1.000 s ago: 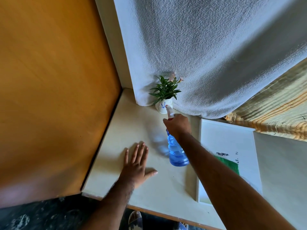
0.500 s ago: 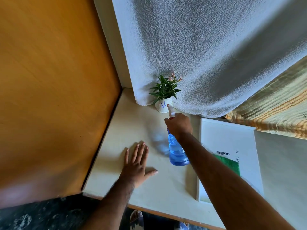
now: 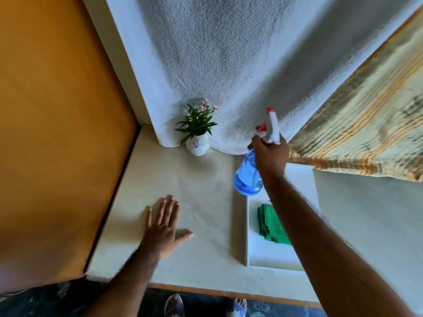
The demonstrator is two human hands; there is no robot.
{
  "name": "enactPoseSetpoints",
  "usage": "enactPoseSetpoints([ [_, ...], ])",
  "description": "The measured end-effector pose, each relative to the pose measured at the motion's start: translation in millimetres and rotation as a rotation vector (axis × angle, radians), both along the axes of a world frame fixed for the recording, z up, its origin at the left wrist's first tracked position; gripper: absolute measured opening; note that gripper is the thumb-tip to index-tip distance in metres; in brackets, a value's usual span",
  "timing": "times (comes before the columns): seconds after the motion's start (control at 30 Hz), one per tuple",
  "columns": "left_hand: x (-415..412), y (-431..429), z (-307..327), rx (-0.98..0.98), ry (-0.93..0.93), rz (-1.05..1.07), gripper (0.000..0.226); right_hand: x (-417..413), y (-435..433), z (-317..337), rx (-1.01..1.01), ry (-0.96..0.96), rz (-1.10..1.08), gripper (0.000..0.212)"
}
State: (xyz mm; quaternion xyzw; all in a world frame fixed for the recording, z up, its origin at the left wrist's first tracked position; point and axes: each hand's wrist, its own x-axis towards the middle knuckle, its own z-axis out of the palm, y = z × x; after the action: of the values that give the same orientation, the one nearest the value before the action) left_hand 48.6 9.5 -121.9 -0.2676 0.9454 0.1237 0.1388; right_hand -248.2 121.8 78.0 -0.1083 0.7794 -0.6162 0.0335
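A person's right hand wraps the neck of a blue spray bottle, held tilted over the white tray's far corner, at four o'clock from the small potted plant. The left hand lies flat, fingers spread, on the table. A slack grip could drop the bottle onto the green cloth at five o'clock.
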Motion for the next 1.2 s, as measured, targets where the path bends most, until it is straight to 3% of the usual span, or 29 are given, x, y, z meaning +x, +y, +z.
enactPoseSetpoints([
  [0.23,-2,0,1,0.009,-0.043,-0.004,0.106,-51,50,-18,-0.016,0.087,-0.053,0.041],
  [0.6,-1,0,3,-0.016,-0.057,-0.011,0.106,-66,68,-69,-0.019,0.149,-0.020,0.039],
  [0.67,-1,0,3,-0.009,-0.053,-0.008,0.106,-62,67,-70,-0.009,0.164,0.006,0.049],
  [0.87,1,0,-1,-0.027,-0.008,0.002,0.107,-64,73,-77,0.056,0.058,0.057,0.033],
  [1.03,1,0,6,-0.003,-0.016,0.002,0.106,-33,113,-93,0.195,0.065,0.127,0.076],
  [1.13,1,1,7,0.009,-0.033,0.004,0.105,4,157,-117,0.491,0.069,0.236,0.107],
  [1.2,0,2,5,0.013,-0.046,0.005,0.106,28,186,-131,0.721,0.243,0.447,0.111],
])
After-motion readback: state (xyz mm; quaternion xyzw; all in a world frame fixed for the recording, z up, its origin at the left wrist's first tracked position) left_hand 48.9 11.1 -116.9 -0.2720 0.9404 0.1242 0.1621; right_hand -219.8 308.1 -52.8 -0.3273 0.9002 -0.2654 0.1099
